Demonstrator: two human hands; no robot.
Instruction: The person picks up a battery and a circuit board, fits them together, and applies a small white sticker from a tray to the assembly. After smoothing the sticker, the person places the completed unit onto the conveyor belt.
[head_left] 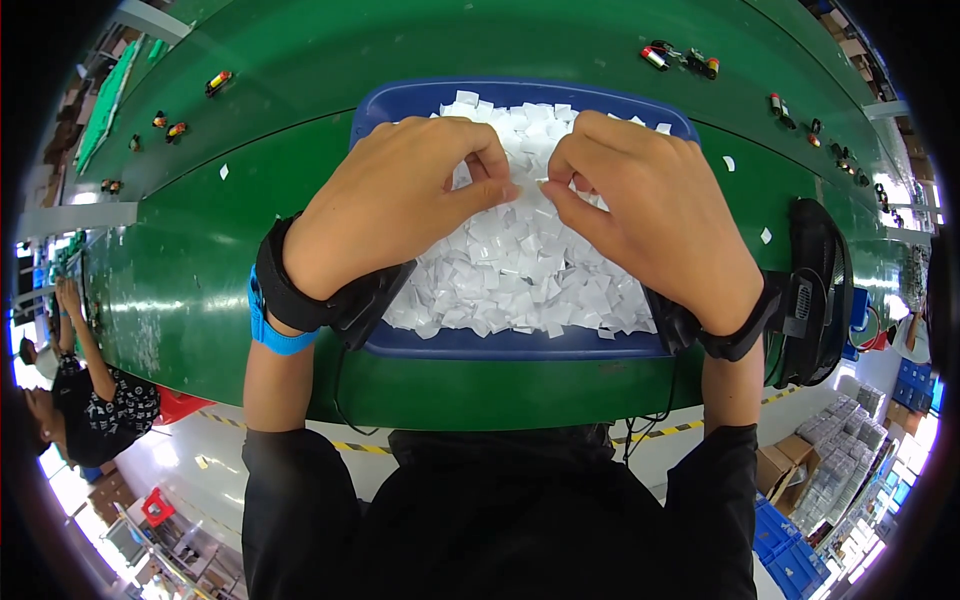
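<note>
A blue plastic tray (520, 346) lies in front of me, heaped with small white square pieces (510, 260) that look like paper or thin film. Over the middle of the heap, my left hand (410, 190) is closed, thumb and forefinger pinched together. Just across from it my right hand (650, 190) is pinched too, its fingertips a small gap from the left ones. Whatever lies between the fingertips blends with the white heap and is too small to make out. Black straps circle both wrists, and the left also wears a blue band (275, 325).
The tray rests on a green workbench (200, 290). A black case (818, 290) stands on the right. Small wired parts, including a red-and-white cylinder (655, 57), lie along the far side. A few loose white pieces dot the bench. Another person (90, 400) works at far left.
</note>
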